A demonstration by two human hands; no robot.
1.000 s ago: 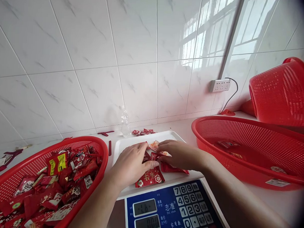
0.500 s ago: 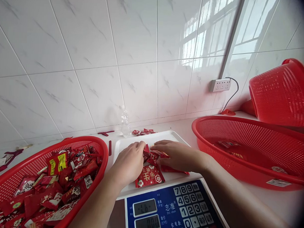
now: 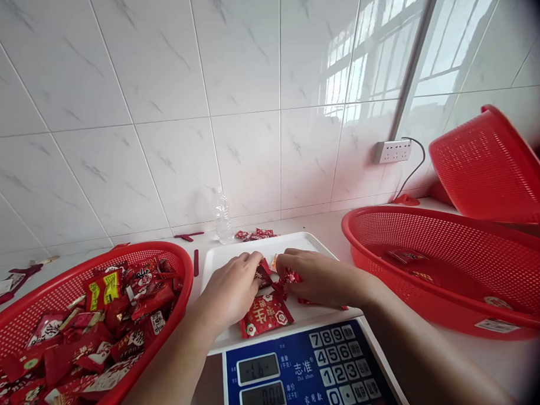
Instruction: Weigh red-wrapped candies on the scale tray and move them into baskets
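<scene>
My left hand (image 3: 232,288) is over the left part of the white weighing tray (image 3: 219,258), its fingers curled round a small dark red candy packet (image 3: 264,275). Across from it, my right hand (image 3: 316,279) has its fingertips bent down onto red wrapped candies (image 3: 290,279); its palm hides part of them. A larger red packet with white flowers and gold characters (image 3: 268,314) lies flat on the tray between the hands, at the near edge. Below sits the blue scale panel (image 3: 299,369), with two displays and a number keypad.
On the left stands a red basket (image 3: 186,264) full of candy packets. To the right, another red basket (image 3: 358,220) holds a few packets, with a tilted basket (image 3: 488,169) behind it. A clear plastic bottle (image 3: 224,221) and some small red packets (image 3: 255,233) are near the wall.
My right hand's fingers have curled in from a flatter pose and shifted slightly right over the candies. The tilted basket at the right has moved and leans more.
</scene>
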